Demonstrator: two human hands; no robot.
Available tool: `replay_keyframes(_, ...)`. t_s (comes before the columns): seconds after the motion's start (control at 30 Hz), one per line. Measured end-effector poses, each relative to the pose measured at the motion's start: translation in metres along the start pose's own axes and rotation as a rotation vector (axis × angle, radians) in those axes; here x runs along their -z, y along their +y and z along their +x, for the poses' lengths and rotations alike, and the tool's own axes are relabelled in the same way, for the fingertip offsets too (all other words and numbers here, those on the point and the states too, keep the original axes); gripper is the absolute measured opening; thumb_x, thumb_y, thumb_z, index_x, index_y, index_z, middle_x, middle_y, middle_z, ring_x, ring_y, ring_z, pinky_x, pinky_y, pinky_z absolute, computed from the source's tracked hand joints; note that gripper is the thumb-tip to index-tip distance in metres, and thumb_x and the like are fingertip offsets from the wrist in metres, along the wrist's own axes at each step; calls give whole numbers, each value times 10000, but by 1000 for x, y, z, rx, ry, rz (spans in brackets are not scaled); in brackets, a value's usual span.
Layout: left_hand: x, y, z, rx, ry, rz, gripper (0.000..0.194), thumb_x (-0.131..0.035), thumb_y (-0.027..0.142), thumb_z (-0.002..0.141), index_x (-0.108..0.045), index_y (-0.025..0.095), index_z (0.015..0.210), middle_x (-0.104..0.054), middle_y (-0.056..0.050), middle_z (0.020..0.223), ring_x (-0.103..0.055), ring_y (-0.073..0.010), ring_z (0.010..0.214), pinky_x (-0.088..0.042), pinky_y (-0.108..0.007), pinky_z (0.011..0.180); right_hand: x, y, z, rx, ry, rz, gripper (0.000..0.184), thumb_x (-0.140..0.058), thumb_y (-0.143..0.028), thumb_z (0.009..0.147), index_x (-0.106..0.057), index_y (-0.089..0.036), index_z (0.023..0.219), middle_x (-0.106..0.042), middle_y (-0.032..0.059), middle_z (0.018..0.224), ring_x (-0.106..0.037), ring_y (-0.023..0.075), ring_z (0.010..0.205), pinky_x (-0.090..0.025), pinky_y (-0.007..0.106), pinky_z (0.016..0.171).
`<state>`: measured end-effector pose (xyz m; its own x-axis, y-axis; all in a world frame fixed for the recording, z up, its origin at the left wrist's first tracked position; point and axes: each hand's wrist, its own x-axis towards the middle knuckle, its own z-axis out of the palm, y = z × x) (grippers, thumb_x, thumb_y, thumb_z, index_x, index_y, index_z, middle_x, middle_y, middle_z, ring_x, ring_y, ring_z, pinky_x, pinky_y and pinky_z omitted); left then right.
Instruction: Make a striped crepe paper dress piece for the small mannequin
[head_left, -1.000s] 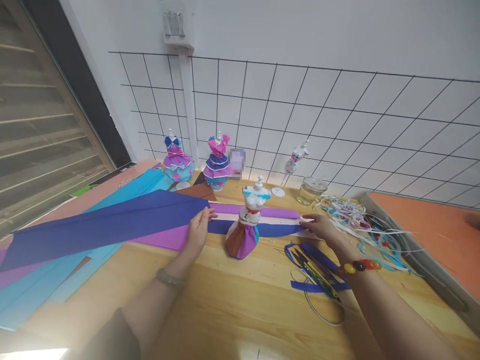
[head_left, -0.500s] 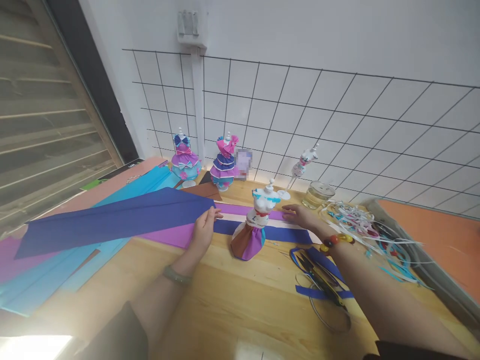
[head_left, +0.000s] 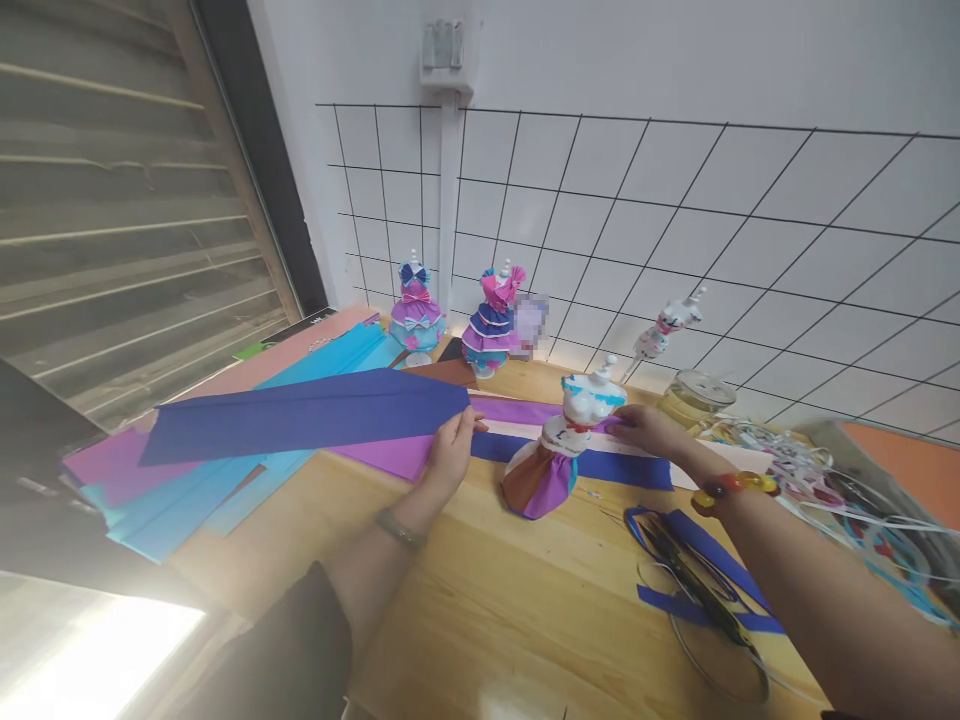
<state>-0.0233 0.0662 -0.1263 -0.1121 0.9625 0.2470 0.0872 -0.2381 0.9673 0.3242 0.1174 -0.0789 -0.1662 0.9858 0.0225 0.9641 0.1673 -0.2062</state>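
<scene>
My left hand [head_left: 448, 450] is closed on the right end of a long dark blue sheet [head_left: 315, 415], fabric or paper, which stretches left over other coloured sheets. My right hand [head_left: 649, 428] reaches behind a small white dress-form mannequin [head_left: 592, 400], its fingers stretched out over a purple strip [head_left: 510, 410]. The fingertips are partly hidden close to the mannequin. This mannequin stands upright in a brown, purple and teal skirt [head_left: 544, 482]. A pale strip and a dark blue strip [head_left: 630, 470] lie flat behind it, between my hands.
Two dressed mannequins [head_left: 418, 310] [head_left: 491, 325] stand at the back by the wire grid. A bare white one [head_left: 670, 325] leans nearby, beside a glass jar [head_left: 696, 395]. Scissors [head_left: 694, 580] and blue scraps lie near my right forearm. Tangled ribbons [head_left: 795, 460] fill the right side.
The view has turned left, so the scene sits farther right in the picture. My left hand still grips the blue sheet, and my right hand stays by the purple strip.
</scene>
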Motion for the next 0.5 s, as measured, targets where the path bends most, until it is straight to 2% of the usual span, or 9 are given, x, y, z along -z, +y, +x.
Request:
replay_keyframes(0.1, -1, -1, -1, 0, -4, 4, 501, -344, 536, 894, -668, 158, 946, -702, -81, 868, -636, -197, 886, -459, -315, 818, 19, -2, -1, -16, -50, -8, 267, -525, -421, 856, -635, -178, 844, -628, 22, 761, -581, 157, 683, -455, 284, 608)
replay_keyframes(0.17, -1, -3, 0, 5, -7, 2, 500, -350, 541, 889, -669, 160, 949, -702, -80, 857, -636, -198, 879, -461, -315, 811, 31, -2, -3, -17, -62, -1, 279, -535, -454, 817, -631, -202, 743, -604, 10, 652, -559, 168, 630, -401, 276, 560)
replay_keyframes(0.3, -1, -5, 1, 28, -11, -15, 508, -372, 557, 872, -666, 150, 946, -699, -91, 831, -643, -204, 852, -470, -319, 791, 45, 6, -15, -44, -76, 22, 308, -532, -490, 787, -594, -214, 665, -584, 7, 616, -523, 163, 597, -357, 275, 535)
replay_keyframes(0.5, -1, -4, 5, 72, -24, -65, 513, -422, 569, 839, -664, 124, 922, -695, -116, 818, -654, -214, 828, -482, -325, 758, 47, 25, -34, -109, -57, 36, 360, -544, -507, 778, -512, -214, 572, -529, -6, 549, -472, 143, 545, -331, 274, 519)
